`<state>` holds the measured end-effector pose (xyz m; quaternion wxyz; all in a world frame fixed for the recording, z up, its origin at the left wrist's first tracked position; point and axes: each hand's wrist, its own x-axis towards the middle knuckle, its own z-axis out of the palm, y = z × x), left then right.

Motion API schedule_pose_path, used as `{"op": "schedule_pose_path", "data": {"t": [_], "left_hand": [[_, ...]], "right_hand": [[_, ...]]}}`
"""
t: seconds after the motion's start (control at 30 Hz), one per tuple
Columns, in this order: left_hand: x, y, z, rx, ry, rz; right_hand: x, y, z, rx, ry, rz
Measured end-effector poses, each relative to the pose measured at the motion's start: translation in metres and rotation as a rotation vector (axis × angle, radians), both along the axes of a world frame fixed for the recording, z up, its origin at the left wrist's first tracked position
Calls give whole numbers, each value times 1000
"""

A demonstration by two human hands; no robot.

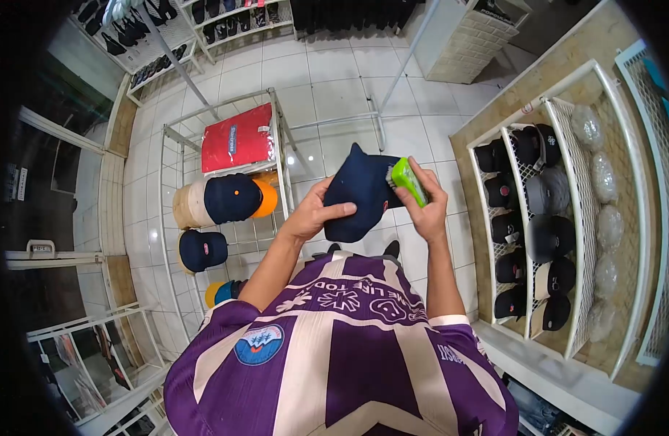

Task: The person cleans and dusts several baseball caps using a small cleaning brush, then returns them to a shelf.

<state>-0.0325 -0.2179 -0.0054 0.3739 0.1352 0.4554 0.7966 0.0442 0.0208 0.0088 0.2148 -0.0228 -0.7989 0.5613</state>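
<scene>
A dark navy cap (356, 192) is held up in front of my chest. My left hand (313, 213) grips its left side, with the thumb lying across the fabric. In my right hand (427, 202) is a bright green brush (409, 182), pinched between thumb and fingers. The brush's bristles face left and rest against or very close to the cap's right side, near the brim. A small red mark shows low on the cap.
To the left, a white wire rack (167, 218) holds a red folded shirt (236, 138) and a row of caps (233, 198). At the right, wall shelves (527, 240) carry more caps and clear plastic-wrapped items (609, 227). A metal stand (382, 112) rises ahead on the tiled floor.
</scene>
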Motion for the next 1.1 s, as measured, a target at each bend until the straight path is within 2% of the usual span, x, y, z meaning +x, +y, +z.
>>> {"op": "schedule_pose_path", "data": {"t": [0.07,0.13,0.27,0.3,0.33,0.4,0.47,0.53,0.6,0.7,0.8,0.87,0.93,1.0,1.07,1.1], "left_hand": [[-11,-10,1,-74,54,-57],[-8,-9,12,-154,92,-116],[0,6,21,-217,230,-95],[0,7,24,-199,215,-89],[2,7,25,-182,197,-85],[5,8,21,-299,302,-206],[6,12,4,-323,310,-298],[2,11,5,-166,125,-140],[-7,0,13,-94,59,46],[-6,-8,15,-65,-58,95],[5,10,-6,-141,59,-83],[6,15,-5,-87,20,-27],[-7,9,6,-35,-23,116],[-16,4,11,19,-27,223],[-17,3,-4,-4,-29,252],[-17,4,-8,65,-113,299]], "right_hand": [[0,-2,4,39,61,-44],[3,-2,12,249,132,-29],[7,-17,18,816,243,-203],[10,-21,11,788,208,-226],[7,-25,5,632,208,-203],[-10,-30,5,419,222,-117],[-32,-34,29,405,189,-34],[-40,-34,32,506,216,-54],[-23,-31,15,525,291,-72],[-4,-29,-26,416,203,-108],[-26,-39,4,432,237,-111],[-43,-43,31,443,247,-100],[-33,-42,21,483,313,-85],[-6,-44,-20,316,177,-56],[9,-35,-37,200,-27,-37],[12,-26,-37,197,-36,-29]]}}
